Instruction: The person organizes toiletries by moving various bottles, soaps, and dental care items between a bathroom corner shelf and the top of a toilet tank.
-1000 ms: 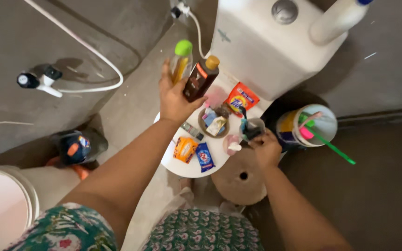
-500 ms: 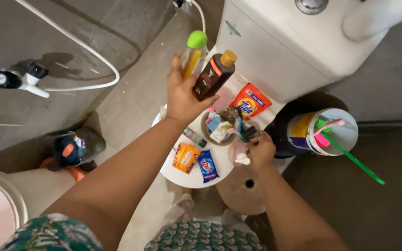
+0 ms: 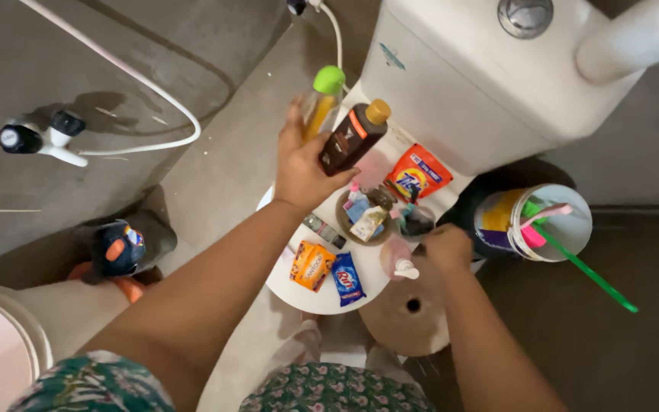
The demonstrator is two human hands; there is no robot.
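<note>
My left hand is raised over the white toilet lid and grips two bottles together: a yellow one with a green cap and a dark brown one with a gold cap. My right hand is curled against a small clear cup that stands on the lid's right side with dark items in it. Between the hands sit a brown bowl of sachets, a pink pump bottle, an orange packet and a blue packet.
A white cistern rises behind the lid, with an orange detergent pouch at its foot. A white bucket of brushes stands right, a tan disc with a hole in front. A spray hose hangs left.
The view has shifted, so everything sits slightly lower and to the right. Both hands keep their hold; the right hand and the cup have barely moved on the lid.
</note>
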